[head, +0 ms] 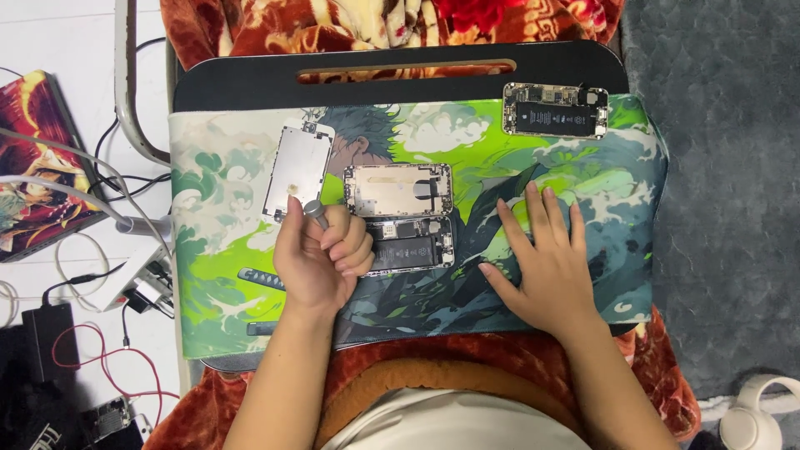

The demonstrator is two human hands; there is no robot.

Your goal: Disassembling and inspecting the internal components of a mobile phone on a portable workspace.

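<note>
A person's left hand [321, 254] curls around a small metal screwdriver [317, 213], fingers folded tight on the shaft with its round cap poking up above the knuckles. Just beyond the thumb tip lies a detached white phone screen panel [297, 172], face down on a green illustrated work mat [217, 250]. Right of the closed fingers, touching them, sits an opened phone body [410, 245] showing its dark battery and circuit board; directly above that lies a silver rear housing [397, 190], the two almost edge to edge. The right hand [542, 258] rests flat on the mat with fingers spread wide and straight, holding nothing, its index finger near the opened phone's right edge. Well beyond those fingertips, toward the mat's far right corner, lies a second opened phone [555, 109] with battery exposed. The mat covers a black lap tray [250, 79] with a long handle slot.
</note>
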